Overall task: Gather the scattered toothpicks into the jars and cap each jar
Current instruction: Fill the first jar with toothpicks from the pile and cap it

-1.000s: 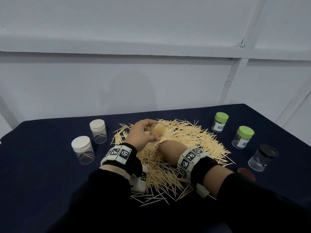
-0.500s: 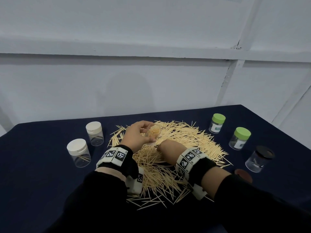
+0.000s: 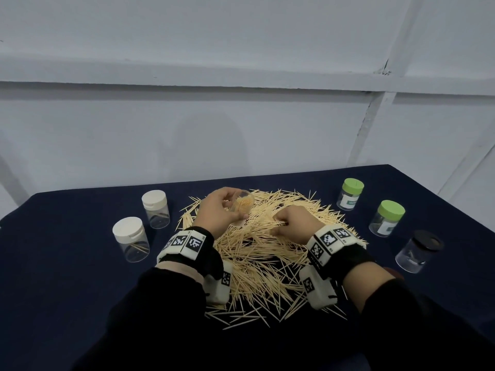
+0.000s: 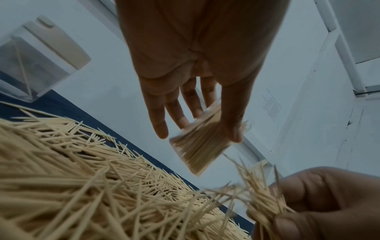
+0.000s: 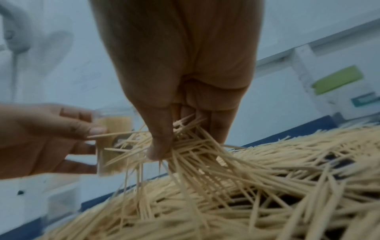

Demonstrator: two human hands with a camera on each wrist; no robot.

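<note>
- Toothpick pile (image 3: 267,253): loose heap on the dark blue table (image 3: 67,277), nearest sticks just ahead of the sleeves.
- Right hand (image 3: 294,223): low on the pile, fingers and thumb pinching a ragged bunch of toothpicks (image 5: 185,146).
- Left hand (image 3: 219,210): thumb and fingers curled round an open clear jar (image 3: 242,207), lifted above the pile's far part and tilted; jar packed close to full with toothpicks.
- Left of pile: two clear jars with white caps, near one (image 3: 131,238) and far one (image 3: 156,208); each holds only a few sticks.
- Right of pile: jar with black cap (image 3: 417,250), contents unclear; beyond it two labelled jars with green caps, near (image 3: 387,218) and far (image 3: 351,194), contents not readable.
- All five capped jars stand upright, apart from the pile.
</note>
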